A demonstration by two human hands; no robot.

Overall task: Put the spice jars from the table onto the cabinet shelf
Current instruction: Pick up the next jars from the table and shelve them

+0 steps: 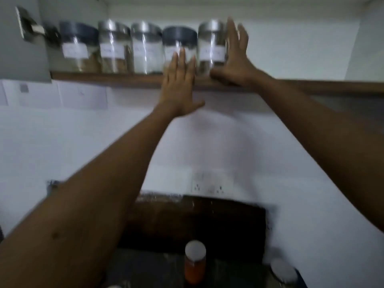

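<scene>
Fingers [231,32] straight and apart — left hand [179,84] flat at the dark-lidded jar [176,36], right hand [236,65] beside the end jar [211,42] — with the upright orange jar [195,265] well below, bottom centre.

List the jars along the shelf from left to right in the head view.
first dark-lidded jar → brown-filled silver-lidded jar → white-filled silver-lidded jar → second dark-lidded jar → last silver-lidded jar
</scene>
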